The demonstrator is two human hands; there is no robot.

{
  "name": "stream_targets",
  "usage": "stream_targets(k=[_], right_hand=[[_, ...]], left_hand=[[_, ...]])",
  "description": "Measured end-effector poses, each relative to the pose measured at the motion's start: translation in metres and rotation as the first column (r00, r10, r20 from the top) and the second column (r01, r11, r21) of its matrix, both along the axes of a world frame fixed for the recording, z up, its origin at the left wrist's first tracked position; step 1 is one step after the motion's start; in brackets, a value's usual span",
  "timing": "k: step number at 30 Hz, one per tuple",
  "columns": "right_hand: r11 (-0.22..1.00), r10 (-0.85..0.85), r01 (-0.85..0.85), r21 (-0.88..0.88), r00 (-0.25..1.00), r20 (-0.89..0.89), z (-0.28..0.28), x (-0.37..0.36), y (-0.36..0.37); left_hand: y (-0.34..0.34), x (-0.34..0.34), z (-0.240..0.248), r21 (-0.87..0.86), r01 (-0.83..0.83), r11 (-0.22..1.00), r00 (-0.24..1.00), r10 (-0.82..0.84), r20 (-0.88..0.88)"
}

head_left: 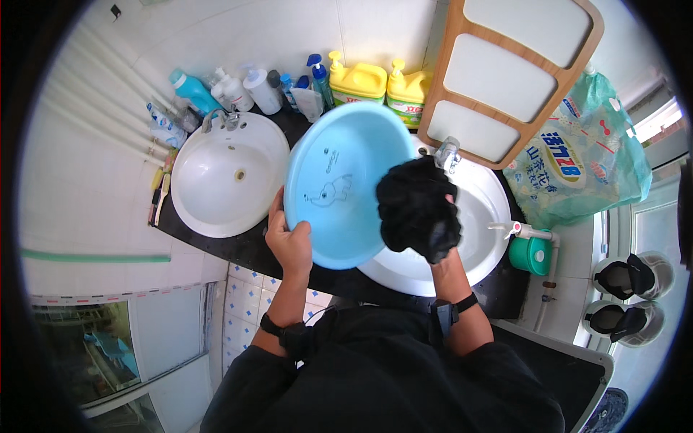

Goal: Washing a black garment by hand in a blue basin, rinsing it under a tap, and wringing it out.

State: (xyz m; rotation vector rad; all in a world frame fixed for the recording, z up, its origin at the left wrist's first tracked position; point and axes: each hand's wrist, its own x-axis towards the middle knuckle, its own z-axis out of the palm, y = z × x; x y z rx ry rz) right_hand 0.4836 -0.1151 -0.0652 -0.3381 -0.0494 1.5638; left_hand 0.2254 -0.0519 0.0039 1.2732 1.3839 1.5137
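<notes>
A light blue plastic basin (pixel 361 224) with an elephant drawing inside is tilted over the counter, partly covering the right sink (pixel 484 231). My left hand (pixel 287 242) grips its left rim, thumb on the outer edge near me. A bunched black cloth (pixel 417 209) is in my right hand (pixel 446 261), at the basin's right rim and above the right sink. Most of the right hand is hidden by the cloth; only a bit of finger and the wrist show. Behind the cloth is the right sink's faucet (pixel 447 150).
A second white sink (pixel 202 187) is on the left. Bottles and two yellow pump jugs (pixel 359 81) line the wall. A wood-framed white panel (pixel 498 79) leans behind the right sink. To the right are a green plastic bag (pixel 577 166), a pipe tap (pixel 516 229) and a green container (pixel 532 255).
</notes>
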Motion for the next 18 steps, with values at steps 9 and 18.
stream_targets(k=[9,18], right_hand=[[0.924,0.089,0.342,-0.170,0.240,0.967,-0.004,0.037,0.023],[0.931,0.158,0.351,0.102,-0.636,0.755,-0.064,0.112,0.069]], left_hand=[[-0.006,-0.082,-0.024,-0.349,-0.132,0.928,0.958,0.210,0.196],[0.003,-0.103,-0.019,-0.489,-0.160,0.857,0.864,0.361,0.350]])
